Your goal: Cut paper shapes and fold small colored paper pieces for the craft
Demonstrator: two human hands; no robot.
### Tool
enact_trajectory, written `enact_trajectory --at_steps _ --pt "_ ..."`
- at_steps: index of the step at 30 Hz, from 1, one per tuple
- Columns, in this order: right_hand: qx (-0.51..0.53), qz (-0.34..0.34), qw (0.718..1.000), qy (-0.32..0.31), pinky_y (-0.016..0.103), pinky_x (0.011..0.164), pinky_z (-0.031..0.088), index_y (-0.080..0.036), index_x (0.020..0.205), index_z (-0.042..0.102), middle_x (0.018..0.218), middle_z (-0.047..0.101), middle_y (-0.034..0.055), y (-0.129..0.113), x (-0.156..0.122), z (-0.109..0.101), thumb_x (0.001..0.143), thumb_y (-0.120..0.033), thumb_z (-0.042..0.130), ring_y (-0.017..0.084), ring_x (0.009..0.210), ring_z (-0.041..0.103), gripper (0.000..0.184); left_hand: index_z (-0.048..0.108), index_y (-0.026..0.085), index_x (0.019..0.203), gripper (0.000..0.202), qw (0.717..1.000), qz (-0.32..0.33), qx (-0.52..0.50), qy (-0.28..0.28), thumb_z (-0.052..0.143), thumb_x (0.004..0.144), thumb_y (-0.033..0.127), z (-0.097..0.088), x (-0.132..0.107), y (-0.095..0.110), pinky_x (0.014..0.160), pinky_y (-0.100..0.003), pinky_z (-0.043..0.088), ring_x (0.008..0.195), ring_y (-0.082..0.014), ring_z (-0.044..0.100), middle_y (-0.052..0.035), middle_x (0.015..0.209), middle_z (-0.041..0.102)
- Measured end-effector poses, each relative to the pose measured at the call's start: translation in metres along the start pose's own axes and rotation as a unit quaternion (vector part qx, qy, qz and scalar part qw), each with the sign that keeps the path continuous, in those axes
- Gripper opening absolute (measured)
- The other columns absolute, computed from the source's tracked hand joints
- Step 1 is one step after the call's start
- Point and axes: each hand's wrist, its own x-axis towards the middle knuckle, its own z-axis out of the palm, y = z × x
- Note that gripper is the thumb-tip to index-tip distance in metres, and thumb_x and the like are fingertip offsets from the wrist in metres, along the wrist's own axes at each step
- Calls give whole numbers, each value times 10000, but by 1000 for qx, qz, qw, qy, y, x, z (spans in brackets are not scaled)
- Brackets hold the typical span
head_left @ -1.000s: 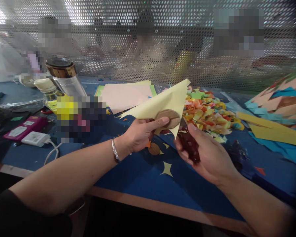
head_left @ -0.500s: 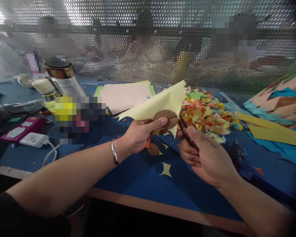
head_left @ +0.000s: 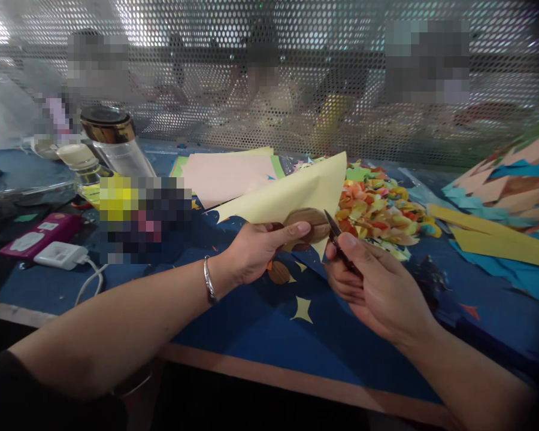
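Note:
My left hand (head_left: 263, 248) pinches a pale yellow paper sheet (head_left: 269, 200) together with a round brown wood-grained disc (head_left: 312, 226), the thumb pressing on the disc. The sheet's lower edge has curved notches. Closed around a pair of dark scissors (head_left: 333, 227), my right hand (head_left: 363, 272) is just right of the paper, and the blades point up beside the disc's right edge. Below the hands, a second brown disc (head_left: 279, 272) and a four-pointed yellow paper scrap (head_left: 303, 309) lie on the blue table (head_left: 251, 335).
Behind my right hand is a heap of colourful cut paper pieces (head_left: 368, 203). A stack of coloured sheets (head_left: 229, 176) lies at the back. To the left stand a glass jar (head_left: 121, 149), a magenta box (head_left: 38, 233) and a white charger (head_left: 60, 254). A perforated metal screen (head_left: 233, 78) rises behind.
The paper and disc have shifted slightly right and down in my left hand's grip. The scissor blades now show beside the disc's right edge, their tips higher against it.

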Motion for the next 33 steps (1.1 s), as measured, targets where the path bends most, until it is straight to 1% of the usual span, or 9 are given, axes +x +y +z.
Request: enact_trajectory --at_steps 4,7,11,17,19,22,27,30,33 --pt "9 -11 1000 0 213 397 174 -210 705 650 485 310 -73 3 1 -2 832 -633 790 53 415 230 464 794 111 944 350 1000 4 -14 0 941 683 292 1 -1 -1 800 -301 597 897 -203 742 -113 1007 792" --pt "9 -23 1000 0 200 385 175 -205 715 650 480 305 -82 6 2 -3 825 -641 795 49 407 231 472 791 96 923 396 1000 -3 -12 3 968 649 321 2 -2 0 826 -312 601 920 -225 748 -121 980 792" --pt "15 -30 999 3 187 384 179 -196 706 646 477 297 -87 6 1 -3 818 -627 811 43 409 231 475 797 98 922 380 1000 -11 -6 6 955 676 340 2 -3 0 840 -309 599 931 -228 756 -111 951 793" --pt "6 -30 1000 3 189 395 182 -191 688 617 486 306 -86 3 0 -4 816 -611 824 44 425 226 485 792 99 962 415 1000 8 -2 -19 956 677 351 1 -2 0 830 -281 597 923 -204 744 -111 968 793" --pt "-2 -30 1000 -1 191 396 177 -194 696 609 487 305 -89 2 1 -6 821 -626 813 45 426 221 494 791 100 934 379 1000 10 9 -14 946 691 345 1 -2 0 838 -283 597 936 -206 743 -107 953 789" --pt "-22 -34 999 -11 194 390 160 -199 701 595 479 292 -97 3 3 -9 817 -651 806 44 420 201 512 787 108 867 377 1000 5 24 -11 958 666 377 -1 -1 1 825 -288 597 879 -184 731 -92 915 780" --pt "-42 -36 998 -17 201 392 154 -202 711 584 472 273 -105 4 3 -12 851 -658 772 46 417 190 512 806 132 918 464 999 -4 47 -11 977 606 429 -4 1 0 775 -264 572 785 -133 705 -72 921 782" --pt "-47 -39 998 -18 203 392 156 -205 706 578 475 283 -103 4 3 -12 850 -658 773 47 417 195 514 811 127 862 449 997 -13 75 -4 965 614 469 -7 2 -1 761 -262 563 770 -134 701 -76 863 774" --pt "-49 -40 998 -23 206 390 151 -209 705 572 473 279 -104 3 4 -12 854 -662 766 49 418 189 515 795 122 775 429 994 -5 105 13 956 622 489 -9 2 -2 706 -258 543 723 -126 675 -70 785 750"
